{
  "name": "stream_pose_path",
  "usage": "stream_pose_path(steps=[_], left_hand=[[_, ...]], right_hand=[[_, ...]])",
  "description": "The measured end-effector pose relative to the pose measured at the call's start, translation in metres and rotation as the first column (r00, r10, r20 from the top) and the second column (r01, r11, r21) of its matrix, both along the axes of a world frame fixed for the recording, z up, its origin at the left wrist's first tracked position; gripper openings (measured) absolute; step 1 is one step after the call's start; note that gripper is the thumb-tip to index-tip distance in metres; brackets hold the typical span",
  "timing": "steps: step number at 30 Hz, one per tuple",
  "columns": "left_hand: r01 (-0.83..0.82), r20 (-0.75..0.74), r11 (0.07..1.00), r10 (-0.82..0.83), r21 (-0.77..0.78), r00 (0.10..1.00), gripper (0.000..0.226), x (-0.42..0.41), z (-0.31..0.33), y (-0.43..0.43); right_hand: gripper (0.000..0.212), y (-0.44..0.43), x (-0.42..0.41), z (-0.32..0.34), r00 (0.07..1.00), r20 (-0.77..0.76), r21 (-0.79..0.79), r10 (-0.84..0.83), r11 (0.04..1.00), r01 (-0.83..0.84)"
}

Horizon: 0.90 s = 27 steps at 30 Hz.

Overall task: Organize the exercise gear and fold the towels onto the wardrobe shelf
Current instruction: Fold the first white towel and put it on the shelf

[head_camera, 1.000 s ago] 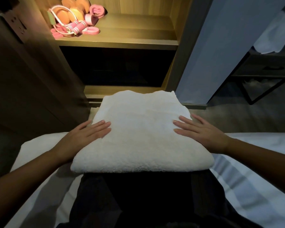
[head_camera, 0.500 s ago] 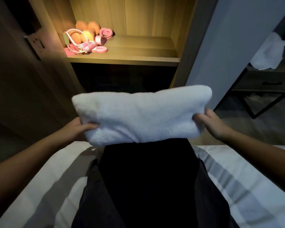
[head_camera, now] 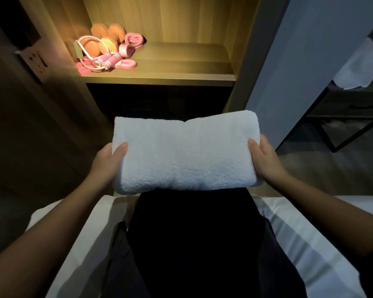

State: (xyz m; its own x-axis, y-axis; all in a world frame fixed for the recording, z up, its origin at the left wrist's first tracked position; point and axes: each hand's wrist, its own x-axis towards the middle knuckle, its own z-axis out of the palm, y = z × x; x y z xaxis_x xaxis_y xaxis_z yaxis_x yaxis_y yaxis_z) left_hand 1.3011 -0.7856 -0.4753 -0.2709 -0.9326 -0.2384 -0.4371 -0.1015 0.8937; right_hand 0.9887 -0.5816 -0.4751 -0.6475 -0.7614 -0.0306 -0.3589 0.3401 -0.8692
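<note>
folded towel (head_camera: 184, 151) — held between both hands, off the bed (head_camera: 310, 239) | left hand (head_camera: 108, 160) thumb on top; right hand (head_camera: 265, 160) likewise — fingers probably beneath, hidden

Folded white towel (head_camera: 184, 151) held level; pink, orange gear (head_camera: 105, 53), apparently tangled, on lit shelf (head_camera: 159, 77).

Left forearm (head_camera: 58, 214): bare from wrist to the frame's edge; no sleeve, watch or band shows.
Right forearm (head_camera: 323, 214): bare likewise; at the far right edge a dark patch that may be a sleeve, too dim to tell.
Left hand (head_camera: 105, 161): bare, no glove, no ring in view.
Right hand (head_camera: 265, 160): bare, no glove, no ring in view.
Clothing (head_camera: 194, 244): dark, near black, plain fabric over the lap and legs; no print or seam can be made out.
</note>
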Motion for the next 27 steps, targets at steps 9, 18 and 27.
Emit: stream_pose_path(steps=[9, 18, 27], left_hand=[[-0.153, 0.141, 0.928, 0.111, 0.341, 0.984, 0.031, 0.000, -0.021, 0.002], [0.863, 0.843, 0.397, -0.303, -0.312, 0.444, 0.091, 0.005, -0.007, 0.038], [0.805, 0.819, 0.264, -0.086, -0.531, 0.568, 0.074, -0.033, 0.019, 0.003]], right_hand=[[0.036, -0.018, -0.009, -0.018, 0.954, 0.251, 0.488, -0.165, 0.873, 0.023], [0.088, -0.002, 0.023, 0.005, 0.498, -0.506, 0.567, 0.705, 0.706, -0.424], [0.079, -0.040, 0.027, 0.024, 0.394, -0.708, 0.529, 0.586, 0.810, -0.255]])
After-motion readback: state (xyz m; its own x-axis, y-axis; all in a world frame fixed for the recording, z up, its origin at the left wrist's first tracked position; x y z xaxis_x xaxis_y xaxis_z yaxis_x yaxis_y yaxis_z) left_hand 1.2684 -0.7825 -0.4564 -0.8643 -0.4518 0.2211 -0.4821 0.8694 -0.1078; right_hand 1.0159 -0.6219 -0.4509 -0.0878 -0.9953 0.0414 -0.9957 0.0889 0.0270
